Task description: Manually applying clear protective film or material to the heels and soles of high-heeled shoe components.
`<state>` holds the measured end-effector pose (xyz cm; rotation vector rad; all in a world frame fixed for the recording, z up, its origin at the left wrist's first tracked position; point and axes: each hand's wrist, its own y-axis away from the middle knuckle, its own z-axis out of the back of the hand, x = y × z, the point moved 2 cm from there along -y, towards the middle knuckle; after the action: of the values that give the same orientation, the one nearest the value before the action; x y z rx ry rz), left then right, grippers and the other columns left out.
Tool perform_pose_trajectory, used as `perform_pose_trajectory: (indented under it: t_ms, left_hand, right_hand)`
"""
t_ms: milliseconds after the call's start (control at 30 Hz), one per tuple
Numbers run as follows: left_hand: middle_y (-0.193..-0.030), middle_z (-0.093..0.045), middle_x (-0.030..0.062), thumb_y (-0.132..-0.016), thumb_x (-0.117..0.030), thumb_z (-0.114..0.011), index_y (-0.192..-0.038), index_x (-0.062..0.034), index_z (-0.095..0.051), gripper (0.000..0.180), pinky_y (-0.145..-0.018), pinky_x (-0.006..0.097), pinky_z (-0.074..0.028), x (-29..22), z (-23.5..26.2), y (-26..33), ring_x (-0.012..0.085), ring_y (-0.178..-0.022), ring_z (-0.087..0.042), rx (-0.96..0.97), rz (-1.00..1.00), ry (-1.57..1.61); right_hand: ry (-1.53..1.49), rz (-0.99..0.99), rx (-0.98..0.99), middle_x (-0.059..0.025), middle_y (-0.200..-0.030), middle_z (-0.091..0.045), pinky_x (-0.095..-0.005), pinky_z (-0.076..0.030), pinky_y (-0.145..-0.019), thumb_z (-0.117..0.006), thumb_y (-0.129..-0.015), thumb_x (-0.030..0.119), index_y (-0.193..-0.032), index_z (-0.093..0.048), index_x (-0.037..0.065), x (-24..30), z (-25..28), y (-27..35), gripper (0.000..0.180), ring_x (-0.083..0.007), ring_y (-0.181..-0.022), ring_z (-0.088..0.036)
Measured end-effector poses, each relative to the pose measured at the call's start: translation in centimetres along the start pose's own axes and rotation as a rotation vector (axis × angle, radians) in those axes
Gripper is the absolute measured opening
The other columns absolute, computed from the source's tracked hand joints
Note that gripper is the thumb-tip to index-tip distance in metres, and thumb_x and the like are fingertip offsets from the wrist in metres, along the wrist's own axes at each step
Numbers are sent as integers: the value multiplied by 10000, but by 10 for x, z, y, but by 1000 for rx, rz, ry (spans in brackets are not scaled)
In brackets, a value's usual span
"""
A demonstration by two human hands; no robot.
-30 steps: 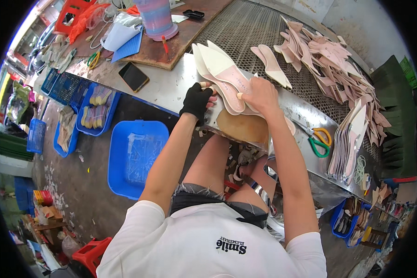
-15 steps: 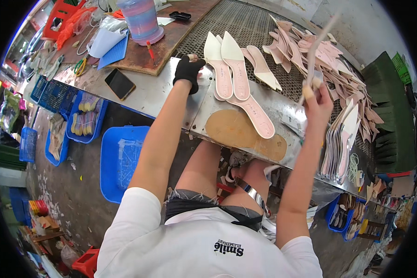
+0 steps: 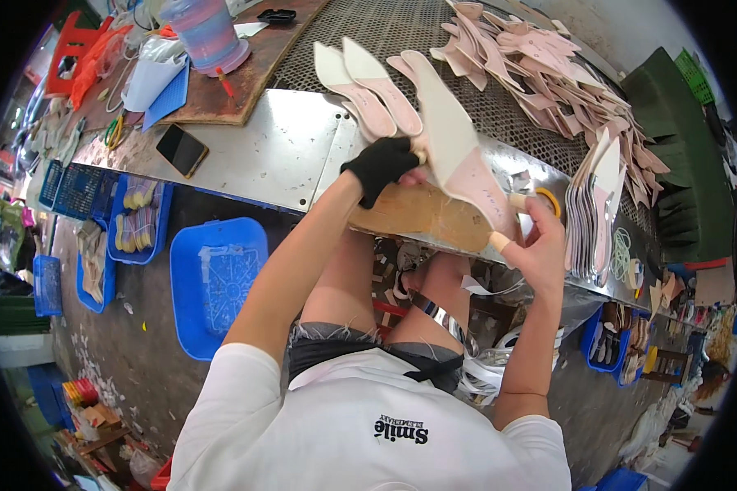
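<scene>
Insole [image 3: 454,139], heel pinched by fingers of the right hand [image 3: 538,248], edge at the curled left hand [image 3: 381,169], grip unclear, seems midway; white-toed pieces [image 3: 382,83] beyond the left fingers look done, the farther heap [image 3: 544,69] remaining.

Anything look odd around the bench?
Mildly: the heap of pink insole pieces on the grey mesh lies jumbled at all angles, while the pink-and-white insole stack beside it is neatly aligned. Pale scraps litter the dark grey floor.
</scene>
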<state>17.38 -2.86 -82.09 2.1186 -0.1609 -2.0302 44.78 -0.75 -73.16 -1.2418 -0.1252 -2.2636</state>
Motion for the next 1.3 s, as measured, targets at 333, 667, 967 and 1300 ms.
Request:
perform_pose_trajectory:
  t_ms: [333, 667, 967, 1300]
  left_hand:
    - [-1044, -656, 56, -821, -326, -653, -1109, -49, -592, 404, -799, 317, -489, -82, 56, 52, 177, -927, -624, -112, -519, -958]
    - [-1015, -656, 153, -723, -185, -684, -1075, -44, -647, 381, -785, 375, -506, -3, 40, 80, 307, -872, -632, -352, -463, -794]
    - [-856, -631, 134, -719, -60, -664, -1009, -88, -673, 292, -686, 357, -506, 2, 25, 69, 309, -771, -628, -519, -688, -959]
    - [-845, -619, 110, -733, -66, -648, -931, -86, -647, 199, -663, 365, -491, 1, 41, 68, 307, -763, -613, -454, -576, -742]
  right_hand:
    - [326, 378, 101, -123, -893, -583, -318, -458, -676, -770, -602, 189, -1001, -590, 2, -13, -29, -2, 477, -262, -792, -586]
    - [-555, -24, -127, 15, -972, -643, -148, -261, -440, -462, -949, 132, -1278, -523, 46, -36, -33, -7, 345, 9, -510, -352]
    - [-478, -163, 212, -59, -884, -665, -140, -303, -395, -516, -920, 113, -1167, -519, 28, -8, -75, -31, 262, -20, -492, -498]
    - [-560, -137, 318, -38, -757, -642, -155, -283, -344, -498, -919, 137, -1407, -315, 44, 12, -103, -65, 529, -25, -397, -432]
